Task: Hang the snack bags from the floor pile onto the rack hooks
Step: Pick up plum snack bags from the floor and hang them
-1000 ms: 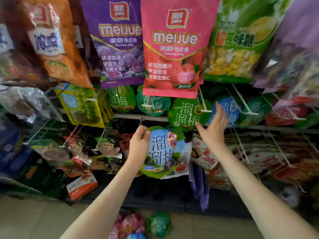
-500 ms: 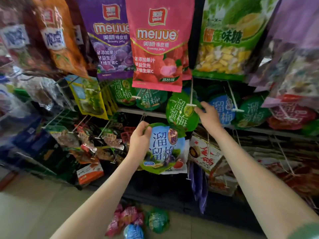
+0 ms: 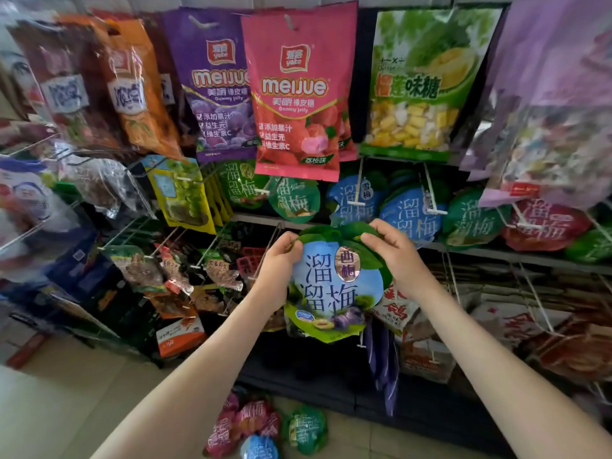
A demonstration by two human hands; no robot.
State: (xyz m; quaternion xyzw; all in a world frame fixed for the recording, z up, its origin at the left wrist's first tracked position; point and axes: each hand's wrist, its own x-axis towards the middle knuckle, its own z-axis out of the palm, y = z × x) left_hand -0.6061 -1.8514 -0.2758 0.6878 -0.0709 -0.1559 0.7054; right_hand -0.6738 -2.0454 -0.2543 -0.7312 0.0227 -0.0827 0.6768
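Right hand [image 3: 394, 256] joined left hand [image 3: 278, 263] on blue snack bag [image 3: 331, 289] top edge; both grips clamped there.

Floor pile [image 3: 265, 429] below held bag [image 3: 331, 286]

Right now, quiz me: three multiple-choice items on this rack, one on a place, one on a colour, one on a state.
1. The pile of loose bags lies: A on the floor; B on a top hook; C in a basket.
2. The meijue bag just right of the purple bag is: A yellow; B pink; C black.
3. The blue bag is: A lying flat; B held by one hand; C gripped by both hands.
Key: 1 A, it sits on the floor below the arms. 2 B, its front is pink. 3 C, the left hand and right hand each pinch its leafy top.
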